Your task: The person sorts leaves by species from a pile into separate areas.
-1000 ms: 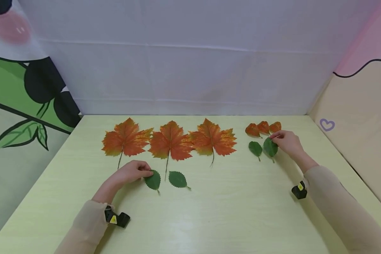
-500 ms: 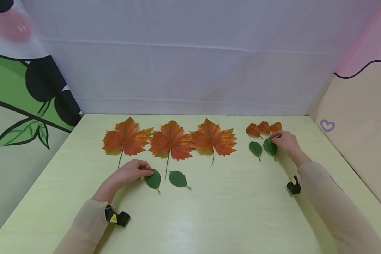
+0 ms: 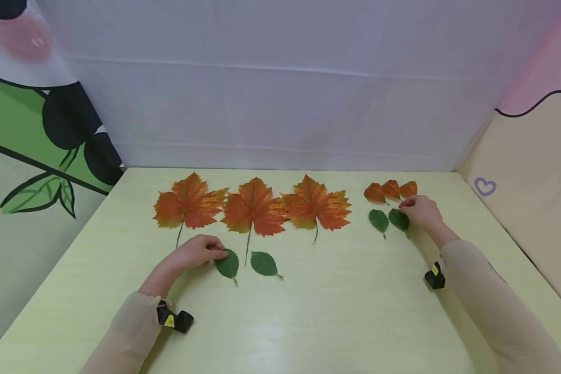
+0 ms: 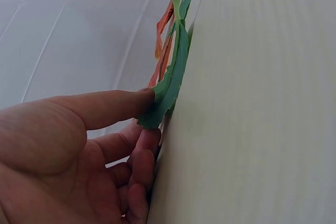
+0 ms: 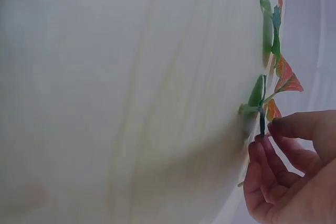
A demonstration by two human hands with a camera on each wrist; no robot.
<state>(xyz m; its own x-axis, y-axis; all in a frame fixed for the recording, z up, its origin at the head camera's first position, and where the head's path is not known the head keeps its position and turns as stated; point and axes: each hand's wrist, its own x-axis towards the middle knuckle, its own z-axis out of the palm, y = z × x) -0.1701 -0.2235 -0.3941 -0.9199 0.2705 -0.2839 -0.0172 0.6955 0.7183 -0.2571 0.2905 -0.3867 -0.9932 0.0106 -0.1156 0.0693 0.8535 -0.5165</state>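
Observation:
My left hand (image 3: 197,254) pinches the edge of a green leaf (image 3: 228,264) between thumb and fingers; the left wrist view shows the thumb (image 4: 118,106) pressed on its blade. A second green leaf (image 3: 264,264) lies just right of it. Over on the right, my right hand (image 3: 421,210) pinches another green leaf (image 3: 399,219) at its edge, close over the table, as the right wrist view shows with the leaf (image 5: 262,111) at the fingertips. Beside that one is a further green leaf (image 3: 378,221). Small orange leaves (image 3: 391,189) lie right behind, partly near my right fingers.
Three large orange maple leaves, the left (image 3: 187,202), middle (image 3: 254,208) and right (image 3: 315,203), lie in a row along the back of the pale table (image 3: 308,322). A white cloth wall (image 3: 285,114) rises behind. Printed panels flank both sides.
The right-hand green leaf has turned, its stem end swinging to the right in my right hand. The right forearm has shifted slightly left. My left hand keeps its pinch on its leaf.

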